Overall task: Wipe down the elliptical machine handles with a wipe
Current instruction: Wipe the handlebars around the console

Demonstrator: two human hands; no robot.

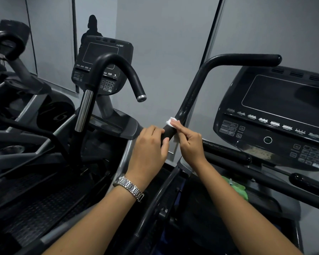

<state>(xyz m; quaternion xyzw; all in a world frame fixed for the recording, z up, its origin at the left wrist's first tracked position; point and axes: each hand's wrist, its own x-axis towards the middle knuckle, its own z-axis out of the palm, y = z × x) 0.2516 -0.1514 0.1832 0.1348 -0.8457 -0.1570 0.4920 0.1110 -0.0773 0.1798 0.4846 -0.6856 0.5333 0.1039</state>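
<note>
At the far left stands a second black exercise machine (pixel 44 111) with a curved black handle with a silver tip (pixel 118 70) and a small dark screen panel (pixel 103 57) behind it. A shiny silver metal bar (pixel 84 111) hangs under that handle.

Next comes the left hand (pixel 149 146), with a silver metal link watch (pixel 128 188) on its wrist. This hand is wrapped around the low part of the long black bent elliptical handle (pixel 193 94), with the thumb on one side and the fingers on the other.

Right beside it is the right hand (pixel 190 142). Its fingers (pixel 179 126) press a small white wipe (pixel 171 122) onto the same handle, just above the left hand (the wipe peeks out at the top and hangs a little below too). The two hands are almost touching.

The handle goes up and bends over to the right, above the big black console with a dark screen and buttons (pixel 276 116). Something green and crumpled (pixel 236 188) sits low down under the right arm.
</note>
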